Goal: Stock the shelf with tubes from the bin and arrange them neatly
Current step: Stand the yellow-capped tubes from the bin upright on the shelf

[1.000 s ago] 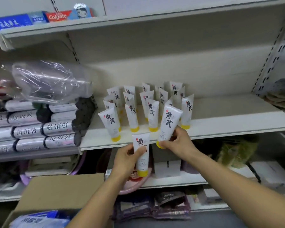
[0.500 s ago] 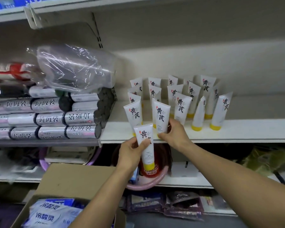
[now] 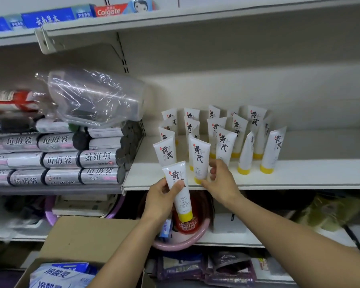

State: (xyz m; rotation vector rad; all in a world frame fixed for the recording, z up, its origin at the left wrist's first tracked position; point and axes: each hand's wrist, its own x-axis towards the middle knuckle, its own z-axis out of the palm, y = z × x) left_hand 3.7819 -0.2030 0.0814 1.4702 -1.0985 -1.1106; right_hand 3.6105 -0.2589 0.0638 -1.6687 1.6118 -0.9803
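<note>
Several white tubes with yellow caps stand cap-down in rows on the white shelf. My left hand grips one such tube upright, just below and in front of the shelf's front edge. My right hand rests at the shelf edge with its fingers around the base of a front-row tube, which stands on the shelf. A cardboard bin sits open at the lower left.
Stacked rolls of bin bags and a clear plastic bag fill the shelf to the left. Toothpaste boxes lie on the shelf above. A pink basin sits on the shelf below. The shelf right of the tubes is bare.
My right hand brought its tube from the right side to the front row's middle and stood it on the shelf. My left hand stays put with its tube.
</note>
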